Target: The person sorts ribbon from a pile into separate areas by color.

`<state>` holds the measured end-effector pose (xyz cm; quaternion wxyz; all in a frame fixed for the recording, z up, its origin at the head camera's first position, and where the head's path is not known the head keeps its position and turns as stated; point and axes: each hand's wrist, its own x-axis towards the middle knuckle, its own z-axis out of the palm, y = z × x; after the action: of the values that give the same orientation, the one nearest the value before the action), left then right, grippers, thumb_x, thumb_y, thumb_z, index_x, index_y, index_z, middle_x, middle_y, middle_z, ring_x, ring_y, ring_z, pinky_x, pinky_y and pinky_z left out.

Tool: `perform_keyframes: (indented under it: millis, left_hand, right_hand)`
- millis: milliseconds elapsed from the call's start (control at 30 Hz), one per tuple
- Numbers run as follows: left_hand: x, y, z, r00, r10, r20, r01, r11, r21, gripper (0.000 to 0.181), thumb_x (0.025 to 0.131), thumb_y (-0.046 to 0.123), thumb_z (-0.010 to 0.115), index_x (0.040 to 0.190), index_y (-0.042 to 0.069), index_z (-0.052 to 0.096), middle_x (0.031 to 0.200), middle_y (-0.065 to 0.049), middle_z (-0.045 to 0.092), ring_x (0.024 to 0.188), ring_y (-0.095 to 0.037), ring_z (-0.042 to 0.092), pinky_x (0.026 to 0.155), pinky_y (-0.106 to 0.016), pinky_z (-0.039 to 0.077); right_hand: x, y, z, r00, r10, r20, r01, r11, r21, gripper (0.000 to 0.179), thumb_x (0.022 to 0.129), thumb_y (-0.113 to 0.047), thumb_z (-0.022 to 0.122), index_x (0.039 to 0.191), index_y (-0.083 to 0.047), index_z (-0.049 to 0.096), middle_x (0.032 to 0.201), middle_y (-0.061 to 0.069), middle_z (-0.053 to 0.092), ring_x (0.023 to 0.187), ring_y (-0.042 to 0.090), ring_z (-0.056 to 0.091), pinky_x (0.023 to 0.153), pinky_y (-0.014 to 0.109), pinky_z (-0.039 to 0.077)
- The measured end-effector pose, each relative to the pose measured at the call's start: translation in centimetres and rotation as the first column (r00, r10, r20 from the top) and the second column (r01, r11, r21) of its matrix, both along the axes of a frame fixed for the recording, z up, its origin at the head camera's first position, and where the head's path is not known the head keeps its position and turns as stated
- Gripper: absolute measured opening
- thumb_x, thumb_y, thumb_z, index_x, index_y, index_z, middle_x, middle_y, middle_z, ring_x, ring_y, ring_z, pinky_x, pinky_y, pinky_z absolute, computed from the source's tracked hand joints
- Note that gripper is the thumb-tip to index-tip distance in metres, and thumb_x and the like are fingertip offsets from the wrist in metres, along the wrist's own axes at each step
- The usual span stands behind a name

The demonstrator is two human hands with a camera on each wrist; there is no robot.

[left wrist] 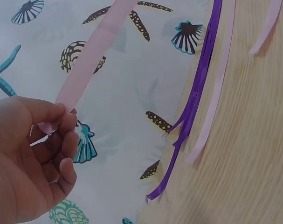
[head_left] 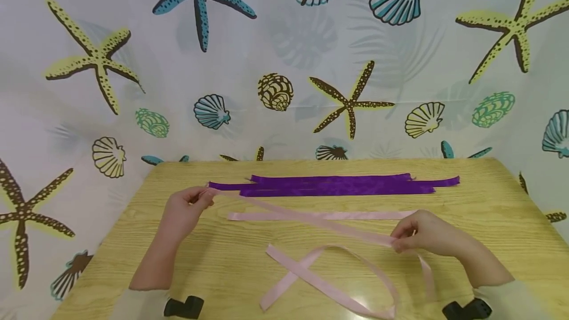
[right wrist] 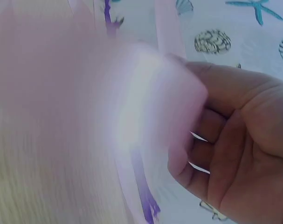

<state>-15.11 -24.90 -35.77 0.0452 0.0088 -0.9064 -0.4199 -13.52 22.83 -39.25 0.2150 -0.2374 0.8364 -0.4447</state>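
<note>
A pink ribbon (head_left: 311, 219) is stretched slantwise above the table between both hands. My left hand (head_left: 184, 209) pinches one end between thumb and fingers; the left wrist view shows the pink ribbon (left wrist: 92, 56) running up from that left hand (left wrist: 38, 154). Lower down, my right hand (head_left: 428, 233) pinches the ribbon farther along, and a loose tail (head_left: 426, 275) hangs below it. In the right wrist view the ribbon blurs across the picture beside the right hand (right wrist: 234, 121). A second pink ribbon (head_left: 266, 216) lies straight behind it, partly crossed by the held one.
Several purple ribbons (head_left: 333, 185) lie side by side near the table's back edge. Another pink ribbon (head_left: 320, 285) lies looped and crossed at the front of the wooden table (head_left: 213, 270). A white curtain (head_left: 249, 58) printed with shells and starfish hangs behind.
</note>
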Motion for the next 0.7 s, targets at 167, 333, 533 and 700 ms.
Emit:
perform_keyframes:
  millis: [167, 333, 533, 700]
  left_hand:
    - [-0.1, -1.2, -0.8, 0.999, 0.020, 0.042, -0.019, 1.000, -0.003, 0.049, 0.096, 0.039, 0.047, 0.118, -0.004, 0.059, 0.100, -0.016, 0.064, 0.086, -0.022, 0.055, 0.064, -0.027, 0.043]
    - [-0.2, -2.2, -1.7, 0.995, 0.030, 0.092, -0.029, 0.999, -0.013, 0.048, 0.095, 0.039, 0.049, 0.116, -0.003, 0.060, 0.100, -0.016, 0.063, 0.081, -0.021, 0.051, 0.062, -0.029, 0.043]
    - [-0.5, -3.2, -3.8, 0.977, 0.009, 0.214, 0.004, 0.998, -0.061, 0.047, 0.087, 0.046, 0.061, 0.103, 0.002, 0.067, 0.104, -0.012, 0.063, 0.094, -0.026, 0.053, 0.075, -0.037, 0.044]
    - [-1.2, -2.9, -5.9, 0.965, 0.001, 0.262, 0.021, 0.996, -0.081, 0.045, 0.085, 0.044, 0.064, 0.099, 0.001, 0.067, 0.095, -0.009, 0.063, 0.087, -0.024, 0.054, 0.071, -0.036, 0.045]
  right_hand:
    - [-0.2, 2.5, -0.1, 0.993, -0.119, 0.016, 0.118, 0.992, 0.051, 0.023, 0.085, -0.023, 0.068, 0.093, -0.002, 0.070, 0.083, 0.005, 0.066, 0.075, 0.017, 0.060, 0.064, 0.029, 0.049]
    - [0.0, 5.0, -0.1, 0.972, -0.231, 0.034, 0.229, 0.972, 0.052, 0.029, 0.088, -0.027, 0.065, 0.098, -0.001, 0.068, 0.084, 0.008, 0.066, 0.080, 0.024, 0.061, 0.072, 0.037, 0.050]
    - [0.2, 7.1, -0.5, 0.921, -0.388, 0.048, 0.388, 0.922, 0.000, 0.029, 0.090, -0.028, 0.062, 0.094, 0.001, 0.064, 0.078, 0.005, 0.060, 0.075, 0.024, 0.056, 0.070, 0.037, 0.044]
    - [0.0, 8.4, -1.6, 0.889, -0.447, 0.094, 0.453, 0.890, -0.053, 0.030, 0.092, -0.027, 0.059, 0.084, 0.001, 0.056, 0.068, 0.001, 0.049, 0.065, 0.019, 0.045, 0.063, 0.035, 0.037]
